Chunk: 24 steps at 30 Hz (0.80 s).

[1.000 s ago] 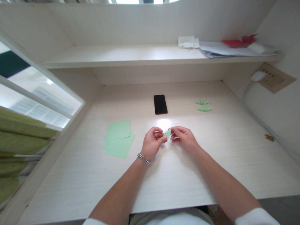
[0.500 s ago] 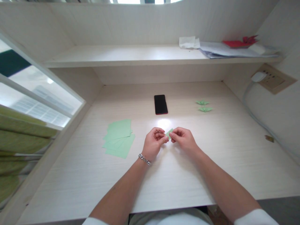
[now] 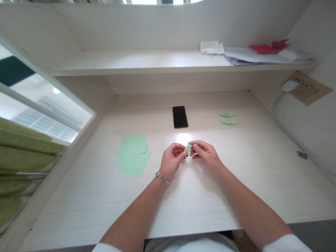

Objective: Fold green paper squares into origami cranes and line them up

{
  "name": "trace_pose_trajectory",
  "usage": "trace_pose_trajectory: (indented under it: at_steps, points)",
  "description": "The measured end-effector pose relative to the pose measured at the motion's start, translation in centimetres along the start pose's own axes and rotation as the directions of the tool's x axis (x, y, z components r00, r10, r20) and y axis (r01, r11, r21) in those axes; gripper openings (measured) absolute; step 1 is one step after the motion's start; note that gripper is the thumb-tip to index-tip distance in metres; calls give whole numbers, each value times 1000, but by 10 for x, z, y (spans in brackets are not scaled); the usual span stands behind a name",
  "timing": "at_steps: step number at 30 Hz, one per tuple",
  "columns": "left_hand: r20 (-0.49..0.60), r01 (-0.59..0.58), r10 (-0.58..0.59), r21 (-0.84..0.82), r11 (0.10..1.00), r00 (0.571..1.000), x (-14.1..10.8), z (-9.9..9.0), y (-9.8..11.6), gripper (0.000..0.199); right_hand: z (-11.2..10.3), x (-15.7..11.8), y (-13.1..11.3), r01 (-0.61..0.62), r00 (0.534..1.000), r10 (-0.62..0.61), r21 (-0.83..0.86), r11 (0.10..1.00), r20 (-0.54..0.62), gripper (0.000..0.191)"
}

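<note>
Between thumb and fingers, my left hand (image 3: 173, 159) pinches a small folded green paper (image 3: 187, 149) above the desk. My right hand (image 3: 206, 153) is close on its right side, thumb and fingers apart, with a fingertip near the paper's top edge; whether it touches is too small to tell. Several green paper sheets (image 3: 133, 145) lie overlapping on the desk to the left. Two folded green paper cranes (image 3: 230, 123) rest at the right.
A black phone (image 3: 180, 117) lies behind my hands. The shelf (image 3: 131, 59) above holds papers (image 3: 252, 56) and a red folded piece (image 3: 265, 49). A cable (image 3: 286, 131) runs down the right side from a wall socket (image 3: 307, 87).
The fingers of my right hand have loosened from the folded paper and spread a little. The paper now stands more upright in my left hand.
</note>
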State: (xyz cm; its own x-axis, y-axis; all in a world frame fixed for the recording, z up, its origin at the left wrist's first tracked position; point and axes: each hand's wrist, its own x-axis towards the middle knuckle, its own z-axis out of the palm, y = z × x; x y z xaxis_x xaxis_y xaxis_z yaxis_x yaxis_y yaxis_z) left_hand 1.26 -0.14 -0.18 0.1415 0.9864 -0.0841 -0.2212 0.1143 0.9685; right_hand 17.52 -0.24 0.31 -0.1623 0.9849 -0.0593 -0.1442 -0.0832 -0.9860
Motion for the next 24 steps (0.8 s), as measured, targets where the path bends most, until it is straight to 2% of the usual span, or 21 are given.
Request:
trace_pose_trajectory:
  at_steps: [5, 15, 24]
  points:
    - [20, 13, -13, -6, 1000, 1000, 0, -2, 1, 26, 0, 1, 0, 4, 1000, -4, 16, 1000, -8, 33]
    - [89, 150, -135, -191, 970, 987, -1, -3, -1, 28, 4, 0, 1, -92, 996, 93, 180, 979, 4, 28]
    - [112, 177, -157, -206, 962, 981, -4, 1, 1, 29, 6, 0, 1, -59, 997, 63, 124, 991, -33, 29]
